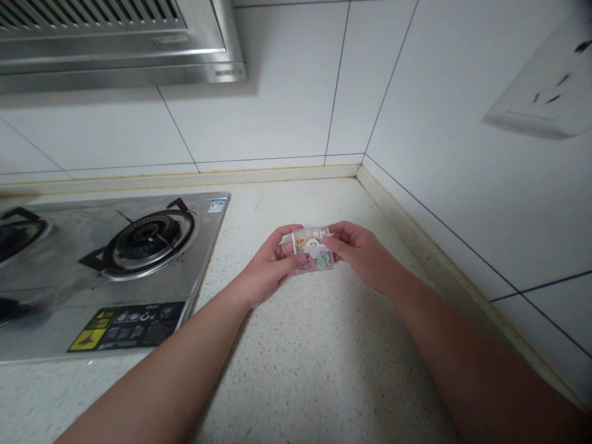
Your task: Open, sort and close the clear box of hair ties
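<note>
Left hand: the person's left hand point(272, 262) is gripping the left side of the case, its thumb pressing over the near left corner and its fingers curling around the left and far edges.
Right hand: the person's right hand point(358, 246) is closing on the right side of the case, its thumb lying across the top and its index finger bending at the far right corner.
Case: a small, clear plastic, rectangular divided case point(319, 269) is sitting between both hands above the speckled, off-white stone countertop point(296, 345), right of the stove; whether it is touching the surface, I cannot tell.
Case contents: small yellow loops point(301, 241) are lying far left, white pieces point(320, 234) far right, pink loops point(308, 264) near left and pale green loops point(322, 260) near right; a white tab point(313, 248) is showing at the middle.
Stove: a silver metal gas stove point(60, 296) is occupying the left, a black round burner point(150, 239) standing on it and a black-and-yellow printed label point(127, 327) lying along its near edge.
Walls: white rectangular tiles point(277, 111) are lining the far and right sides, a silver metal range hood point(208, 55) hanging far left and a white plastic socket point(548, 92) showing far right.
</note>
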{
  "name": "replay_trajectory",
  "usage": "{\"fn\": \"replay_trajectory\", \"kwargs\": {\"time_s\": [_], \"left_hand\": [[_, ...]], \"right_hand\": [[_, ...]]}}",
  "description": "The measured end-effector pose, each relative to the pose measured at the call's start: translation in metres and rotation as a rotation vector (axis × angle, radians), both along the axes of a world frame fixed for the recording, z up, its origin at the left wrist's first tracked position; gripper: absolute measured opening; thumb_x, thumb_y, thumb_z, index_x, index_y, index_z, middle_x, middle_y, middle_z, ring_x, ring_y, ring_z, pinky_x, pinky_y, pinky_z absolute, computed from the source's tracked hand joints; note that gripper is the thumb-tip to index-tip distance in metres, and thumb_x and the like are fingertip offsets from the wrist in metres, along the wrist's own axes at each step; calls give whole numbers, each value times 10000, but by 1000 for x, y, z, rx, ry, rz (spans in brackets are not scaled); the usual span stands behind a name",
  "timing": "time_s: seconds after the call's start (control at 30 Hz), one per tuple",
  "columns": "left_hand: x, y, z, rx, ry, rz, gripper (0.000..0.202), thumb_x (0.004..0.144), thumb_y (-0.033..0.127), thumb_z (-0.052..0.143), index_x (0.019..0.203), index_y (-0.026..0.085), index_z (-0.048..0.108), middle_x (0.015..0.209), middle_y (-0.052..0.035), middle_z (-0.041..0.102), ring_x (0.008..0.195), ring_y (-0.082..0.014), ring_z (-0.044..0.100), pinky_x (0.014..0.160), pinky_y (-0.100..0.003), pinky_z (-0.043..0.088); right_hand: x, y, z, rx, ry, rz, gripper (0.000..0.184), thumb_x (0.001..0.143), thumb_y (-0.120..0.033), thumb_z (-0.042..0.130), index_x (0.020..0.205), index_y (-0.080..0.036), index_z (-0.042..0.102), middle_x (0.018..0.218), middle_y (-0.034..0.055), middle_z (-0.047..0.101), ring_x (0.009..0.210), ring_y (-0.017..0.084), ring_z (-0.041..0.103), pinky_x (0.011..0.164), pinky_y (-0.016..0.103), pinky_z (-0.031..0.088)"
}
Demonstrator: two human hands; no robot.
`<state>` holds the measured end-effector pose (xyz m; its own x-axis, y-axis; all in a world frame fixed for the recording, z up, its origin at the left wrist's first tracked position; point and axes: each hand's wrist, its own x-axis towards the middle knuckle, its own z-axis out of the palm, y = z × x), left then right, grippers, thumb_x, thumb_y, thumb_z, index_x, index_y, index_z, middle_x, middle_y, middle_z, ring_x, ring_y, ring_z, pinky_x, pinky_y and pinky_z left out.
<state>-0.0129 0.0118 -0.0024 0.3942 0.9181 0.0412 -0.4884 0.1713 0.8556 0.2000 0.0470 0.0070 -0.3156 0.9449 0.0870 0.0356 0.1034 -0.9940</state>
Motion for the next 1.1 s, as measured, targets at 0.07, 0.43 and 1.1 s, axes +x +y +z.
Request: {"fn": "replay_trajectory", "kwargs": {"time_s": [0.07, 0.43, 1.1], "left_hand": [[0, 0, 0, 4, 5, 3, 584, 821, 142, 816, 1309, 240, 509, 1072, -54, 767, 914, -161, 740, 943, -334, 562], [0, -1, 1, 9, 12, -12, 576, 827, 137, 804, 1311, 237, 508, 1127, -65, 751, 946, -167, 729, 904, -316, 559], [-1, 13, -10, 147, 292, 401, 335, 889, 286, 699, 1208, 186, 693, 1331, -118, 667, 1262, -241, 590, 1093, -392, 419]], "right_hand": [[0, 1, -1, 18, 1, -3, 313, 856, -390, 761, 1058, -185, 638, 782, 1, 675, 655, 163, 664, 609, 319, 576], [-1, -2, 3, -44, 1, 83, 296, 889, -435, 729, 970, -157, 666, 916, 56, 707, 767, 172, 665, 684, 316, 565], [2, -5, 2, -36, -307, 128, 255, 928, -407, 671, 913, -175, 775, 743, 56, 724, 569, 153, 635, 509, 254, 550]]}}
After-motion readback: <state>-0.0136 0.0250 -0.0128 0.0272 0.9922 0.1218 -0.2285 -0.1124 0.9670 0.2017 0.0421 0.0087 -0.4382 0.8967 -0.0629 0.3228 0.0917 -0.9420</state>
